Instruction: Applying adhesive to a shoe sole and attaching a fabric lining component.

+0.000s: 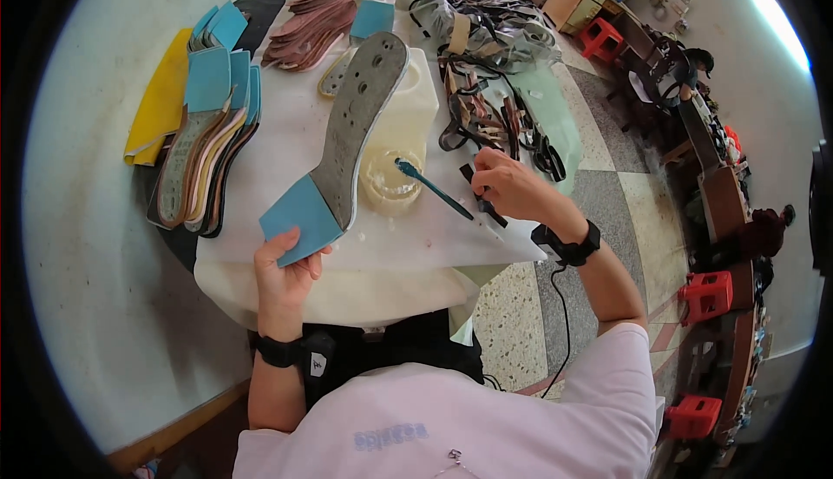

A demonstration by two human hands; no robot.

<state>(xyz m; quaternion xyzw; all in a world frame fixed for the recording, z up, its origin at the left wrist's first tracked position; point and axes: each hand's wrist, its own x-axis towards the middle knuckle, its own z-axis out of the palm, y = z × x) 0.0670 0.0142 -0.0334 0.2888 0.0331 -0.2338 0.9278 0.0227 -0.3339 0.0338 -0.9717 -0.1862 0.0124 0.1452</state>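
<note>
My left hand (290, 272) grips a grey shoe insole (357, 110) by its blue heel end (301, 217), thumb on top. The insole is raised and tilted, its toe end pointing away from me over the table. My right hand (514, 186) has its fingers pinched together on a short black strip (492, 210) near the table's right edge. Between the hands, a brush with a teal handle (444, 195) leans with its bristle end over the round opening of a cream-white glue container (418, 123). The insole hides part of that container.
Several insoles with blue heels (208, 154) stand stacked at left beside a yellow cloth (156, 101). Reddish-brown sole pieces (314, 23) lie at the back. Tangled dark strips (490, 106) cover the far right. Red stools (705, 297) and people at benches are farther right.
</note>
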